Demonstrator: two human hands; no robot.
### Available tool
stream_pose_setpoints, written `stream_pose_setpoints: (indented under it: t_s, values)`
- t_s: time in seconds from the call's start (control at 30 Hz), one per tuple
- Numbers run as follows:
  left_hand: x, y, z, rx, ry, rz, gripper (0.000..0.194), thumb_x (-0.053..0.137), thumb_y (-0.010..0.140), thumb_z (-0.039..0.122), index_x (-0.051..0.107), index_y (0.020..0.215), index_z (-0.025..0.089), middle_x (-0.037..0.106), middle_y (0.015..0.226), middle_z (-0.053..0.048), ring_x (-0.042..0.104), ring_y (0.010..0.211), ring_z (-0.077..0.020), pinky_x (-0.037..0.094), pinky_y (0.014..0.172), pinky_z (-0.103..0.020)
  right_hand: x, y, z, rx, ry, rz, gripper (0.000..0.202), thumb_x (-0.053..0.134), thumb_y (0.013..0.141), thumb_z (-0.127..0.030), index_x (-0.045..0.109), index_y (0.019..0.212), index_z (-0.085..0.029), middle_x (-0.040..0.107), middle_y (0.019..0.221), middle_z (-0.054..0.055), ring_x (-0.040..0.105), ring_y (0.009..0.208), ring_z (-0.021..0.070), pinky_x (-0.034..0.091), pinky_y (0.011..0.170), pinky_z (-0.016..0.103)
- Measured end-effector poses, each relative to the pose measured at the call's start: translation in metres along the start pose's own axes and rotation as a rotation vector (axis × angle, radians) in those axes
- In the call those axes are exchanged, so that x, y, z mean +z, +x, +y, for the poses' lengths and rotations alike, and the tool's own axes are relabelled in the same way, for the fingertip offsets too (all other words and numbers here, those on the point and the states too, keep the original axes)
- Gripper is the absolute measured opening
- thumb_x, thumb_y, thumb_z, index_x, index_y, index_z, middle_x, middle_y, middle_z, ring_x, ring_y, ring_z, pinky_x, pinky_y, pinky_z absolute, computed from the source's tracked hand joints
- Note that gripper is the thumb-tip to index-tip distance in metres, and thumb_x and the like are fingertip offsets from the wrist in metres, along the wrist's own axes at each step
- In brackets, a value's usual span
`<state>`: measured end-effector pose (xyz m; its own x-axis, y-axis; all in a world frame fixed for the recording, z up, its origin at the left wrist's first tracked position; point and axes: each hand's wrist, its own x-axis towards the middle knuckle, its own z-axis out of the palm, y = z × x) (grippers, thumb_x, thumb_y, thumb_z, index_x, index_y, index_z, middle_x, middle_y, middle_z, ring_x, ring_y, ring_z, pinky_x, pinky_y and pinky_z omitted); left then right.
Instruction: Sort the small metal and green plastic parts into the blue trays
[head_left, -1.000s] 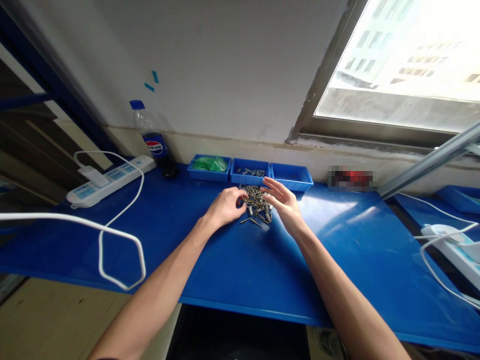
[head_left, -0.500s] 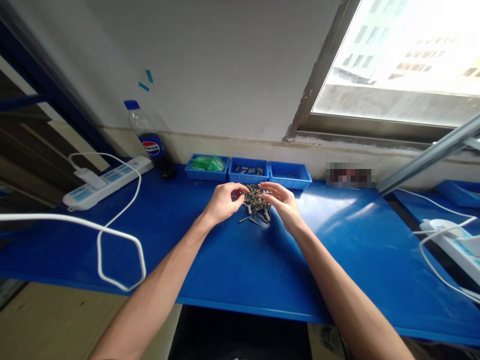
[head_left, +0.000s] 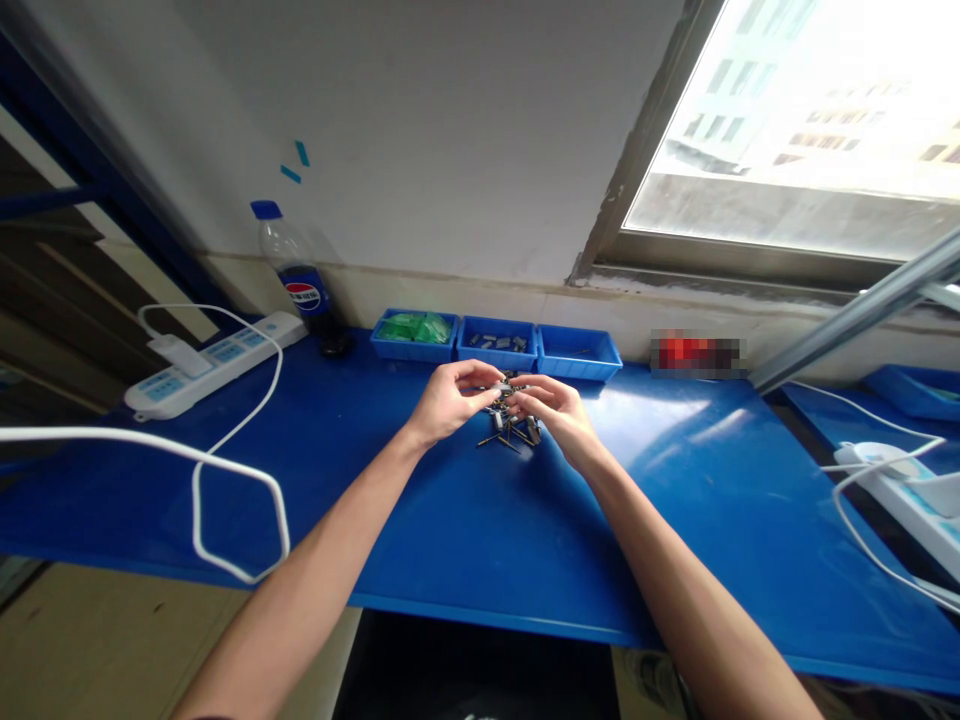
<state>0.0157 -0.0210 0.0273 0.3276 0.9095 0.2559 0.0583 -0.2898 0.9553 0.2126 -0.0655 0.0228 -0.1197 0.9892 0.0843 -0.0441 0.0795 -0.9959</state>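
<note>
Over a pile of small metal parts (head_left: 512, 430), my left hand (head_left: 450, 402) and my right hand (head_left: 559, 412) face each other with their fingertips almost touching. The pile mixes thin dark, brassy-tipped pins with a few short grey cylinders. Between the fingertips of my left hand, a small light-grey piece (head_left: 502, 388) shows, pinched by thumb and fingers. My right hand's thumb and fingers are also drawn together right beside that piece; what they hold is too small to make out. Both hands partly cover the pile.
Behind the pile stand three blue bins: one with green bags (head_left: 415, 328), one with grey cylinders (head_left: 498, 343), one with a few thin parts (head_left: 579, 352). A cola bottle (head_left: 304, 290) and power strip (head_left: 217, 365) stand left. A white cable (head_left: 281, 500) loops over the table's left.
My hands have come closer together over the pile, and their fingers have closed from a looser spread. A light-grey piece now shows between the fingertips.
</note>
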Motion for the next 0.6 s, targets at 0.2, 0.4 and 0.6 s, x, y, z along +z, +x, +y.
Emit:
stream_pose_setpoints:
  t_s: [0.2,0.4,0.6]
  values:
    - [0.0015,-0.0007,-0.0012,-0.006,-0.048,-0.028,0.032,0.084,0.076,0.031,0.075,0.099,0.012,0.079,0.102,-0.011,0.076,0.097,-0.023,0.061,0.094,-0.036,-0.0006,-0.0001,0.0016,-0.009,0.034,-0.019,0.043,0.083,0.078,-0.048,0.075,0.11,-0.021,0.08,0.095,0.007,0.074,0.086,0.023,0.056,0.081,0.038]
    - [0.0036,-0.0015,-0.0006,0.005,-0.039,-0.07,0.03,0.081,0.078,0.028,0.074,0.103,0.012,0.078,0.103,-0.011,0.076,0.099,-0.0222,0.061,0.095,-0.035,-0.0001,0.001,0.0027,0.001,0.006,0.01,0.04,0.084,0.075,-0.048,0.076,0.104,-0.021,0.078,0.087,0.005,0.072,0.08,0.0212,0.056,0.077,0.035]
    - [-0.0037,-0.004,0.0061,0.038,0.314,-0.038,0.016,0.072,0.083,0.03,0.075,0.092,0.017,0.078,0.088,-0.006,0.073,0.08,-0.0185,0.059,0.076,-0.028,-0.0033,0.0024,0.0029,-0.084,-0.03,0.101,0.044,0.084,0.077,-0.048,0.075,0.112,-0.023,0.079,0.103,0.007,0.074,0.096,0.0258,0.058,0.09,0.041]
